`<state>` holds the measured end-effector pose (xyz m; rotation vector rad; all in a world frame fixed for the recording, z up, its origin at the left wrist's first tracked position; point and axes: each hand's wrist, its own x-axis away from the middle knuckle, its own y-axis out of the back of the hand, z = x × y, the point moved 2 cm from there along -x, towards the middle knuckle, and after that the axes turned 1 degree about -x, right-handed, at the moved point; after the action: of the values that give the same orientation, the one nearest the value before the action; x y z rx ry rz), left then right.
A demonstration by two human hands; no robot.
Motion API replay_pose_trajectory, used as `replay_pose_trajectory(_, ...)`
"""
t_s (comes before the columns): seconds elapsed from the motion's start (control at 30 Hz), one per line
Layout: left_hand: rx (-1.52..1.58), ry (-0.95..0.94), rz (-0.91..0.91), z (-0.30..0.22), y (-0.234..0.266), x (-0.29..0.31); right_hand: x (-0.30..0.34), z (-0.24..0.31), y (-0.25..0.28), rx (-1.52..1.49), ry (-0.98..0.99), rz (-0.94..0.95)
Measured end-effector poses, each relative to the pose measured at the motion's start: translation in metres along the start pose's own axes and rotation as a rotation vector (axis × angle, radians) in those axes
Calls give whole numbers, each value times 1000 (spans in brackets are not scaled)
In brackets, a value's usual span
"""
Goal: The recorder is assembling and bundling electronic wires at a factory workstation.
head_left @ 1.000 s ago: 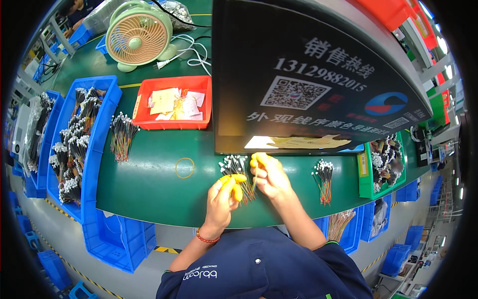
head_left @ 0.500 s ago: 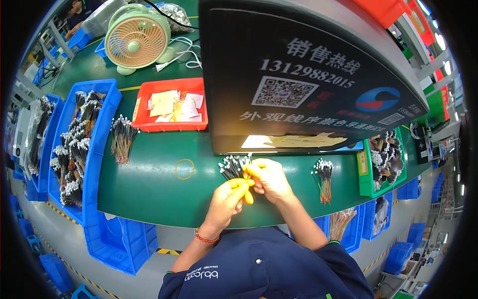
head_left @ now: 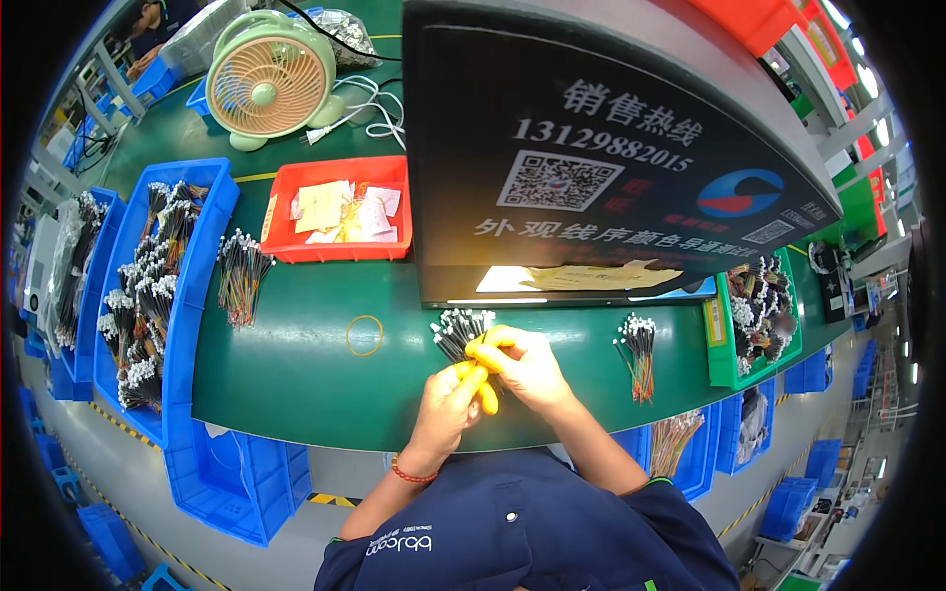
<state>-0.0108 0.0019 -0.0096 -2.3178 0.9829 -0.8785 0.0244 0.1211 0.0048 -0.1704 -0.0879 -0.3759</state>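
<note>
Just in front of the black machine [head_left: 631, 138], a bundle of dark wires with white connectors [head_left: 458, 330] lies on the green table [head_left: 305, 384], its lower part hidden by my hands. Yellow finger covers sit on the fingertips of both hands. My left hand [head_left: 445, 412] is closed in a pinch below the bundle; what it grips is hidden. My right hand [head_left: 527, 369] pinches at the bundle's right side, its fingertips meeting the left ones. A thin dark wire shows faintly between its fingers. Another wire bundle [head_left: 639, 357] lies to the right.
A rubber band [head_left: 365, 336] and a loose wire bundle [head_left: 241, 279] lie left. Beyond them stand a blue bin [head_left: 212, 256] of wires, a red tray [head_left: 335, 253] of papers and a green fan [head_left: 264, 94]. At the right is a green bin [head_left: 724, 345] of wires.
My right hand has moved slightly left and down toward the left fingertips. A white connector that stood above its fingers is no longer distinct. The left hand has shifted slightly.
</note>
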Motion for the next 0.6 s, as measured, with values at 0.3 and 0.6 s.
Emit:
replay_pose_trajectory(0.3,-147,-62,-40,-16,8,7,-17,-9,28,-865,-485,-18)
replay_pose_trajectory(0.6,-335,-293,-264,-21,33,16,-18,-12,24,-883,-493,-105)
